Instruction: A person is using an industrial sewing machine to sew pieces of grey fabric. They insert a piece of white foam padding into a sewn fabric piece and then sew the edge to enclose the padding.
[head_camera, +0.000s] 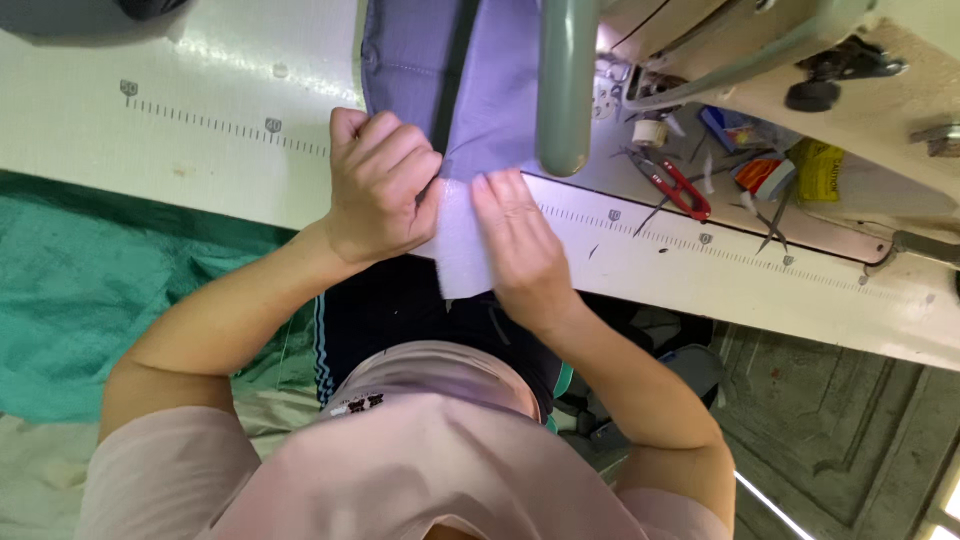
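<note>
The left hand (378, 190) is curled into a loose fist at the near edge of the white sewing table (200, 150), its fingers folded down and its thumb pressed toward the top left corner of a small pale lilac rectangular patch of soft fabric (462, 245). It appears to pinch that corner against the larger piece of purple-grey woven cloth (420, 60), though the knuckles hide the exact contact. The right hand (520, 245) lies flatter, fingers together and only slightly bent, resting on the right side of the patch with the fingertips (495, 190) at its upper edge, where patch and cloth meet. The patch hangs partly over the table edge, between the two hands, and its lower end sits above the person's dark lap.

The purple-grey cloth runs away from the hands across the table, with a dark stripe (455, 60) down its middle. Just to the right of the cloth, a grey-green rounded arm of the sewing machine (565, 90) comes down close to the right hand's fingertips. A printed ruler scale (680, 235) runs along the table edge. Farther right, well apart from the hands, lie red-handled thread snips (680, 185), a small spool (650, 130) and scattered clutter. Teal fabric (100, 290) is heaped below the table on the left.
</note>
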